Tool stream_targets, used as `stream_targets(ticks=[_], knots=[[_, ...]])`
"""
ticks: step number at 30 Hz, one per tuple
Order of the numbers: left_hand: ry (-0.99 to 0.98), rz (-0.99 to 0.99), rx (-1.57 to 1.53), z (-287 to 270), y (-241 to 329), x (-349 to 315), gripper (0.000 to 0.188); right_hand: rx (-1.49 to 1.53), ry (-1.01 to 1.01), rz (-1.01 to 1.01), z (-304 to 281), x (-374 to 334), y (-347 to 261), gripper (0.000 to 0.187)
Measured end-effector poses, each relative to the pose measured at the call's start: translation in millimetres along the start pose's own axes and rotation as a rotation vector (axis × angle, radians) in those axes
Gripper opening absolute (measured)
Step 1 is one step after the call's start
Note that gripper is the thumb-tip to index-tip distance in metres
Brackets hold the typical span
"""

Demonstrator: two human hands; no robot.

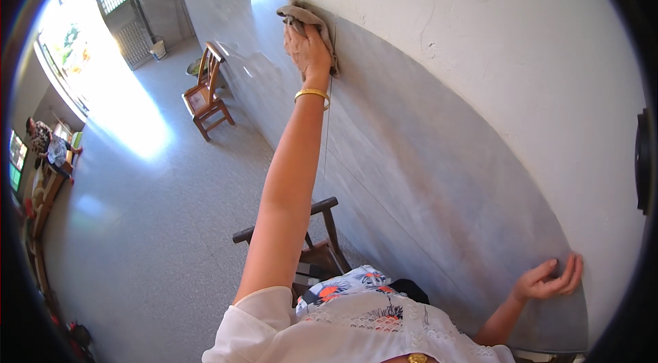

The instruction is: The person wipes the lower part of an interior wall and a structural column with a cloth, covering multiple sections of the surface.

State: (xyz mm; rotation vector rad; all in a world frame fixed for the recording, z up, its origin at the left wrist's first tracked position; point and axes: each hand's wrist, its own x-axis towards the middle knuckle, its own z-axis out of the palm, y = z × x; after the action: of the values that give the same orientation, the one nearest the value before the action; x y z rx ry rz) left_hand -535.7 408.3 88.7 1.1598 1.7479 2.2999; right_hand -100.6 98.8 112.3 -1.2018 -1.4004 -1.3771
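My left hand (306,53) is at the end of an outstretched arm with a gold bangle at the wrist. It presses a brown-grey cloth (322,27) flat against the shiny grey lower part of the wall (384,130), just below where the white upper wall (439,13) begins. Some of the cloth bunches above the fingers, and a fold hangs down beside the wrist. At the lower right, my right hand (548,279) rests by the wall near the grey and white border. Its fingers are loosely bent and apart, with nothing in them.
A wooden chair (205,92) stands along the wall ahead, with a basin (197,67) behind it. Close below my left arm is a dark wooden chair (327,253). A person (51,143) sits at the far left. Near the bright doorway stands a white bucket (158,50).
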Motion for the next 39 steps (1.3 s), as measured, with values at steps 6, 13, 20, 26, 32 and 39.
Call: stream_targets(ticks=[6,13,20,26,32,39], knots=[[0.06,-0.006,-0.037,-7,-71,-12,0.046,-0.094,-0.032,-0.014,-1,-1,-3,0.027],[0.045,-0.347,0.064,-6,-157,-108,0.052,-0.119,-0.025,-0.033,-4,-1,1,0.027],[0.17,-1.229,-0.282,-24,-160,-214,0.063,-0.116,-0.013,-0.04,-4,1,3,0.027],[0.079,-1.124,-0.126,-28,-106,-158,0.05,-0.064,0.008,-0.039,-2,3,0,0.026],[-0.051,-0.361,0.024,-13,-16,-76,0.045,-0.075,0.023,-0.05,0,7,-1,0.025],[-0.005,0.128,-0.02,0,84,-109,0.052,-0.047,0.062,-0.063,3,9,-2,0.025]])
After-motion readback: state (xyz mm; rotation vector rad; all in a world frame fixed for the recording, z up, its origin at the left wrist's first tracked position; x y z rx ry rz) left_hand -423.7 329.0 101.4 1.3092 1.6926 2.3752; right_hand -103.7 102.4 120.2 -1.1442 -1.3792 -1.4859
